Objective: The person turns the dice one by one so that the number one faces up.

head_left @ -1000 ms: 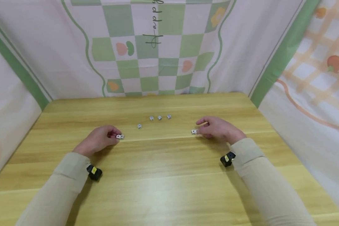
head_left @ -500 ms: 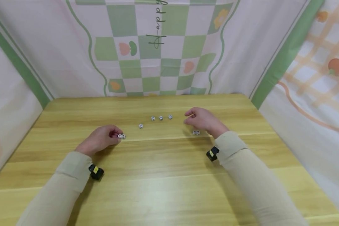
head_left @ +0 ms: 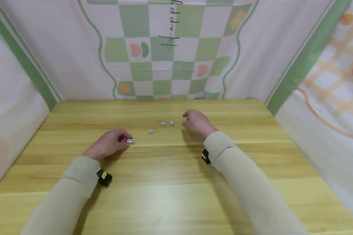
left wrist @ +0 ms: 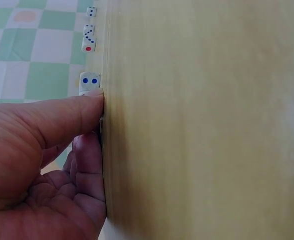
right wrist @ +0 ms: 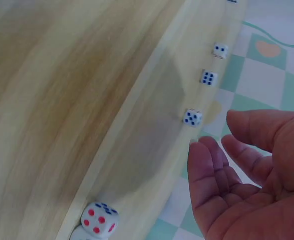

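Observation:
My left hand rests on the table at the left, pinching a pair of white dice side by side. In the left wrist view, the thumb covers the nearer one, while the farther die shows two blue dots. My right hand hovers by the rightmost small die of the back row. Its thumb and fingers are apart with nothing between them in the right wrist view, near a die with blue dots. A larger red-dotted die lies nearer, beside another cut off by the frame.
Two more small dice, a middle one and a left one, stand in the back row. A single die lies closer to my left hand. The wooden table ends at a checked cloth.
My right hand has let go of the dice pair at the right and moved left and away to the back row. The left hand stays at its pair; the view has shifted slightly.

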{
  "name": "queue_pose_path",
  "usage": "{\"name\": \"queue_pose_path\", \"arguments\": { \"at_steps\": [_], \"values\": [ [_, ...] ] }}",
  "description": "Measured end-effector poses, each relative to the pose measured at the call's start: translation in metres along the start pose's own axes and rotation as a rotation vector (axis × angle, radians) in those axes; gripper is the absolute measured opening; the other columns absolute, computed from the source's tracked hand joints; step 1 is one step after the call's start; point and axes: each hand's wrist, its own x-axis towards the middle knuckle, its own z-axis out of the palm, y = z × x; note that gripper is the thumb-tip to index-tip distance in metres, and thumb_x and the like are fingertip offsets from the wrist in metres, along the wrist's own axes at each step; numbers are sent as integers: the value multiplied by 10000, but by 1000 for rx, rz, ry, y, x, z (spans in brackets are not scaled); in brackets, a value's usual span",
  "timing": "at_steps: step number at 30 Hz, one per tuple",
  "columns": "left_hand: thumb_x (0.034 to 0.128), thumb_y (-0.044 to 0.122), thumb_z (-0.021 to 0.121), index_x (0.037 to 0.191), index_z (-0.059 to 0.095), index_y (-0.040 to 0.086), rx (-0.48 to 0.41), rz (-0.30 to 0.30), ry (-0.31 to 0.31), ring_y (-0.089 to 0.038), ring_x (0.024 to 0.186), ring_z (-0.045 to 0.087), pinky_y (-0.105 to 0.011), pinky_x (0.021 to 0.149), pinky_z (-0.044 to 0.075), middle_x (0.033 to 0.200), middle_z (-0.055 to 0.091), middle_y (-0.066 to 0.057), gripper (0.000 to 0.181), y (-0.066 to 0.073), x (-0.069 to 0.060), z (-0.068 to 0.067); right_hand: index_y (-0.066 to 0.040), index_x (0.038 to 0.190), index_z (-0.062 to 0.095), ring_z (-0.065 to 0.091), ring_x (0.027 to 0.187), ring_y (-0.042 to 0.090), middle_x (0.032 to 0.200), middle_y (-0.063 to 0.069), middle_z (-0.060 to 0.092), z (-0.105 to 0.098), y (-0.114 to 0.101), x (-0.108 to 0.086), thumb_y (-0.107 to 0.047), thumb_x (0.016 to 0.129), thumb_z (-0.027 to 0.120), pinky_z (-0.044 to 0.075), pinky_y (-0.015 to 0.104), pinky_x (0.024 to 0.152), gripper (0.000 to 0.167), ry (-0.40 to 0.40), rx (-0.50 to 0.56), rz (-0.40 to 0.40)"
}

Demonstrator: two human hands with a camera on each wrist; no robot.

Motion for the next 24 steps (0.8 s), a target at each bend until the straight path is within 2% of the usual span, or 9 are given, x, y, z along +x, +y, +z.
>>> {"name": "queue_pose_path", "arguments": {
  "at_steps": [8,15,24],
  "values": [
    [994,121,701,1194,686,63,-17,2,3,-218,961,563,-341,845,476,1078,655,-82,209,3,1,2,-46,1518,476,446,1456,393,1557,197,501,13,-4,13,-220,1099,502,339,518,1213,455,-14,-132,46],
    [995,122,697,1197,684,72,-9,-12,3,-223,959,563,-353,852,475,1078,652,-77,210,3,1,2,-74,1549,454,429,1473,394,1577,195,480,18,-4,15,-202,1101,466,337,520,1216,466,-24,-194,70],
    [997,131,696,1201,683,73,-18,-20,7,-216,946,546,-346,833,462,1059,637,-71,213,2,0,0,-57,1392,638,541,1380,363,1450,149,622,21,-10,19,-138,1086,469,414,504,1164,359,-36,-283,9]
  ]
}}
